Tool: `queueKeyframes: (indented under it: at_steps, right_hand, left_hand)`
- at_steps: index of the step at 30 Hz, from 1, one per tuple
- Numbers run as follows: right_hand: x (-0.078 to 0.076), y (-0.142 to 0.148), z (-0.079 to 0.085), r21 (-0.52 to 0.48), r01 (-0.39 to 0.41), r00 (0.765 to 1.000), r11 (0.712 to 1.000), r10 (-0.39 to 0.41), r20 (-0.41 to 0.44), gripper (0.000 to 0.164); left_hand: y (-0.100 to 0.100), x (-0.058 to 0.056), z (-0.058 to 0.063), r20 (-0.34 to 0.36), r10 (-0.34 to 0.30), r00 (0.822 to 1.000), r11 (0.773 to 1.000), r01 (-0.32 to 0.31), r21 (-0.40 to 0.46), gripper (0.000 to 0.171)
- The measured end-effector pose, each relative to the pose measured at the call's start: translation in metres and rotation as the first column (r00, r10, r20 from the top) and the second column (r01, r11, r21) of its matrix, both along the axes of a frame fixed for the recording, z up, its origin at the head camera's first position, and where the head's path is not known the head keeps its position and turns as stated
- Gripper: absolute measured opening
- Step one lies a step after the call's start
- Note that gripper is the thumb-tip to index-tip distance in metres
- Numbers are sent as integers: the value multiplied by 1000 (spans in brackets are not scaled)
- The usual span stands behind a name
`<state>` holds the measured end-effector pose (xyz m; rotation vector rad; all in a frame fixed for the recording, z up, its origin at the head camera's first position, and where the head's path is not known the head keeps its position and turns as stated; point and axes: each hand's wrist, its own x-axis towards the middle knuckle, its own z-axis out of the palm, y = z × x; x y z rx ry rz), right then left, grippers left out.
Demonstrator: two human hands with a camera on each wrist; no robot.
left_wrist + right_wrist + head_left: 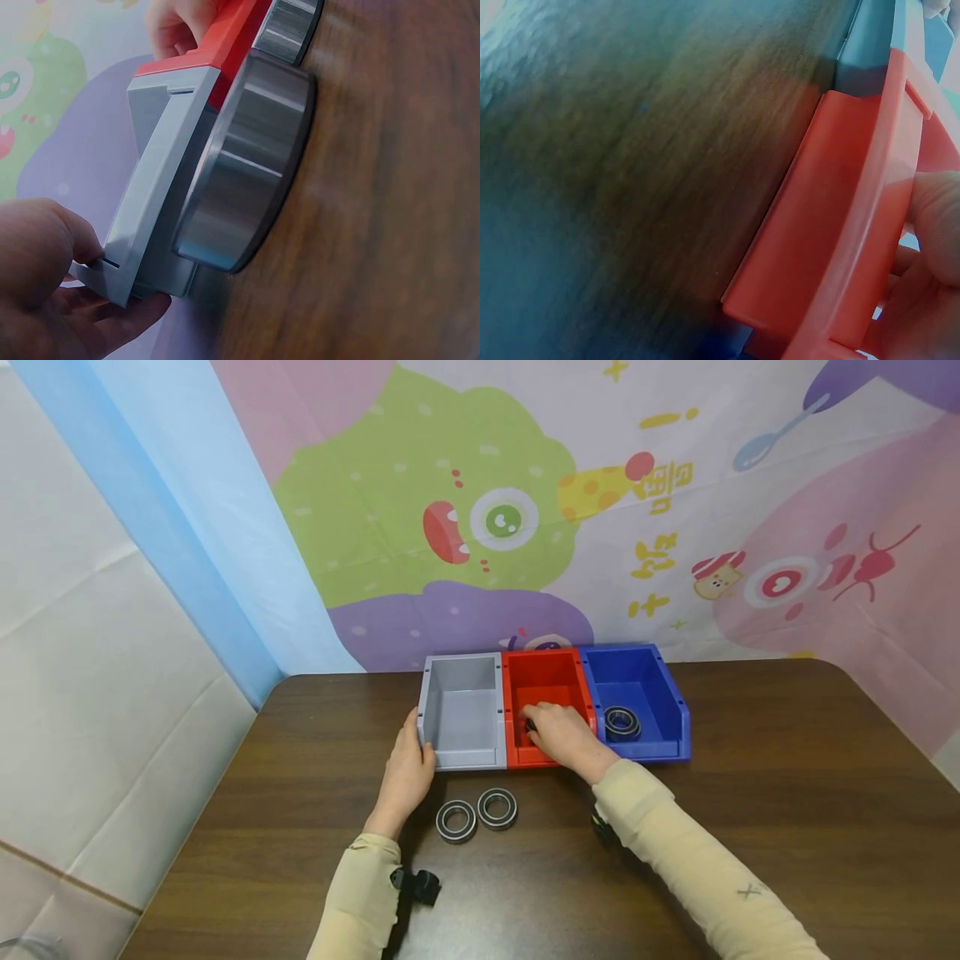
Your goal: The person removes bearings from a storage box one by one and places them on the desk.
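Note:
Three joined bins stand in a row: a grey bin (467, 758), a red bin (550, 664) and a blue bin (645, 750). My left hand (407, 768) grips the grey bin's left side at the front corner, thumb and fingers around its edge in the left wrist view. Inside the red bin, my right hand (564, 735) pinches a ball bearing (530, 725), mostly hidden by the fingers. Another bearing (622, 722) lies in the blue bin. On the table before the bins are two bearings, a left one (446, 834) and a right one (485, 819), side by side.
The bins stand on a brown wooden table (300, 827), near its back edge. Behind them hangs a cartoon-printed cloth (420, 460). A small black wrist camera (426, 887) sticks out from the left sleeve, below the loose bearings.

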<state>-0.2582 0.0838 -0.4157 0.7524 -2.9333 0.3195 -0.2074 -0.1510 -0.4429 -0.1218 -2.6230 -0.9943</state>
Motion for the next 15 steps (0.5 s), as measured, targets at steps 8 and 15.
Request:
queueKeyframes:
  at_steps: [8, 15]
  right_hand:
    - [-1, -1, 0, 6, 8, 999, 1000, -8, 40, 34]
    - [1, -1, 1, -11, -2, 1000, 1000, 2, -10, 28]
  left_hand:
    - [0, 1, 0, -17, -5, 1000, 1000, 5, -2, 57]
    - [0, 1, 1, -4, -9, 1000, 1000, 9, -8, 58]
